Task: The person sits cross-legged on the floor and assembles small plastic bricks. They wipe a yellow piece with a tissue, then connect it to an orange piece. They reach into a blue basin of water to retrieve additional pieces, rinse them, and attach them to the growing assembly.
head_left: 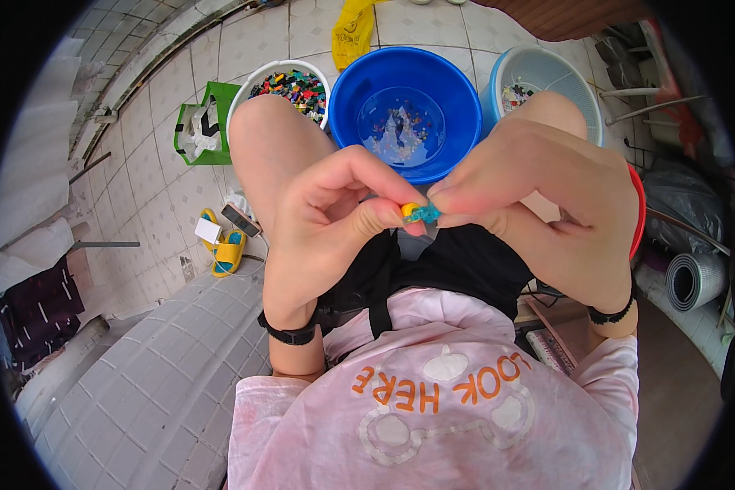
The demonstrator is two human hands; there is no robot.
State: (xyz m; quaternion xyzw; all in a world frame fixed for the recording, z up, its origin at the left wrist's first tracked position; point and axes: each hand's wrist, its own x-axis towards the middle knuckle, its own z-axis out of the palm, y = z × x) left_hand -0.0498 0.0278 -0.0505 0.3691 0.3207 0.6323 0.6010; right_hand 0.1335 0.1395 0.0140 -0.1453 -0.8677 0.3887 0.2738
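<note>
My left hand (322, 224) pinches a small yellow toy piece (411, 211) between thumb and forefinger. Against it sits a translucent teal toy piece (427, 214), gripped by the thumb and fingertips of my right hand (547, 192). The two pieces touch in front of my lap; whether they are joined I cannot tell. Just beyond my hands stands a blue basin (347, 90) of water with small coloured bits (400, 131) in it. A white tub (243, 91) full of mixed coloured toy bricks (296, 91) is beyond my left knee.
Past my right knee stands a pale blue and white basket (567, 82) holding a few small pieces (514, 96). A green bag (212, 126), yellow plastic bag (353, 33) and yellow slippers (229, 253) lie on the tiled floor (151, 204). A rolled mat (694, 282) is at far right.
</note>
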